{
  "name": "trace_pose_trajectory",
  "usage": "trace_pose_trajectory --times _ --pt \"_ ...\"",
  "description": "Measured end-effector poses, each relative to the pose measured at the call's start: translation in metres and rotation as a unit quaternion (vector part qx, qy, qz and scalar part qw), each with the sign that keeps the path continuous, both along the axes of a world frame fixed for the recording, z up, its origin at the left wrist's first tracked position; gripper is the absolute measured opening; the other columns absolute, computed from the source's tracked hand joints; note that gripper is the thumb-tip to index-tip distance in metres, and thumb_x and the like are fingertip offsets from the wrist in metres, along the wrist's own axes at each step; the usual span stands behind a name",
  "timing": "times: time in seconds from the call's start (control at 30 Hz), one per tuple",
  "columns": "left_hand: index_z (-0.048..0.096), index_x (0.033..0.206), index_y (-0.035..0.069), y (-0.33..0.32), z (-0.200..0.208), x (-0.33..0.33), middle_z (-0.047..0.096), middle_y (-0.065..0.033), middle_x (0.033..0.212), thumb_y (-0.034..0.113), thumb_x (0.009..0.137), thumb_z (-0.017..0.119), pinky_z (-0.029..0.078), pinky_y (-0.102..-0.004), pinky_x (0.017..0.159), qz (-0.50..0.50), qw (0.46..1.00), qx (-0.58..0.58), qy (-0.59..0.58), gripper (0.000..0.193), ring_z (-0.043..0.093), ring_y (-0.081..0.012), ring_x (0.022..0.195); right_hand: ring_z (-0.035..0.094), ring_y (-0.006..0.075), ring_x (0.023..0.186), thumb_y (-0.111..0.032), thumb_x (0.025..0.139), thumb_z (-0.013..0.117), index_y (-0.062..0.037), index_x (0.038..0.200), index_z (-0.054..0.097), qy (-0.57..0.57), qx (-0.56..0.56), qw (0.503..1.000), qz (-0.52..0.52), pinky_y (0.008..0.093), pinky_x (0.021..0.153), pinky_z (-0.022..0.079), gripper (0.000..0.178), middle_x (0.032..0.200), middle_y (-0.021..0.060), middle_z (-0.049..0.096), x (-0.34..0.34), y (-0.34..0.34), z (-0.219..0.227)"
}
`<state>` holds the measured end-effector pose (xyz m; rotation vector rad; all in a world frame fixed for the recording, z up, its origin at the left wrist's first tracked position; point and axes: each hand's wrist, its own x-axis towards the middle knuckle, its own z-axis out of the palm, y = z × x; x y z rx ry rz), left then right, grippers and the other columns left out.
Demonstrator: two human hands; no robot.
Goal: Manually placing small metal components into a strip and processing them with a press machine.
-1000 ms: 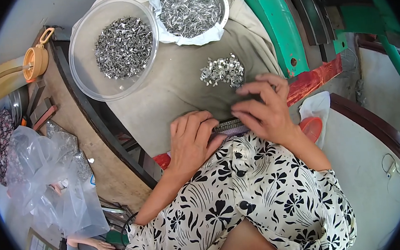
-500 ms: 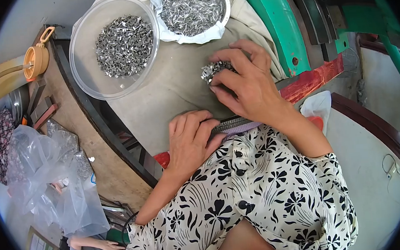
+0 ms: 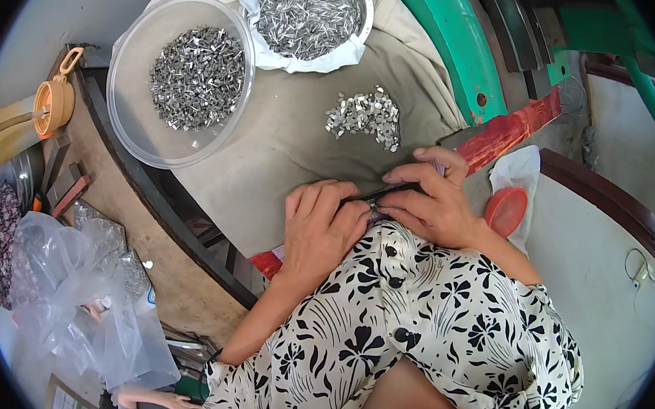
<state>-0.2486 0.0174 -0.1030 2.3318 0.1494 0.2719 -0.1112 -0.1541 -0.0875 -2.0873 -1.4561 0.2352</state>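
One metal heap [image 3: 366, 114] lies beyond both hands [image 3: 320, 224] [image 3: 437, 207]; tub [image 3: 132, 104], bowl [image 3: 367, 7] farther.

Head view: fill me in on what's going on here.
A person is working with both bare hands close together at the near edge of a cloth. The fingers of the left hand and right hand meet at a narrow dark strip; whether they pinch a small piece is hidden. Just beyond lies a loose pile of small metal pieces. Farther off, a clear round tub and a lined white bowl hold many more metal pieces.
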Motion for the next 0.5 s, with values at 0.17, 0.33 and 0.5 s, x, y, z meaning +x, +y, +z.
trace_pose_trajectory --times 0.17,0.33,0.5 --pt "0.067 0.095 0.012 -0.001 0.000 -0.001 0.063 -0.0027 0.105 0.021 0.072 0.082 0.040 -0.0385 0.086 0.004 1.000 -0.002 0.001 0.029 0.059 -0.0245 0.098 0.046 0.0287 0.116 -0.018 0.067 0.084 -0.0171 0.083 0.075 -0.003 0.025 0.999 -0.026 0.0400 0.100 0.034 0.018 0.105 -0.0022 0.067 0.010 0.002 0.004" --pt "0.065 0.098 0.011 -0.002 -0.001 0.002 0.062 -0.0030 0.106 0.022 0.072 0.082 0.040 -0.0387 0.087 0.004 1.000 0.003 0.007 0.034 0.058 -0.0245 0.099 0.049 0.0295 0.115 -0.015 0.071 0.082 -0.0158 0.087 0.074 -0.056 0.055 0.996 -0.047 0.0397 0.098 0.036 0.018 0.105 -0.0024 0.066 0.022 0.035 -0.006" --pt "0.065 0.095 0.012 -0.003 0.001 0.009 0.061 -0.0020 0.104 0.021 0.072 0.081 0.040 -0.0389 0.087 -0.015 1.000 0.006 0.001 0.029 0.058 -0.0242 0.098 0.049 0.0300 0.115 -0.012 0.071 0.081 -0.0149 0.088 0.074 -0.018 -0.001 1.000 -0.025 0.0396 0.098 0.036 0.019 0.110 -0.0004 0.065 0.033 0.042 0.001"
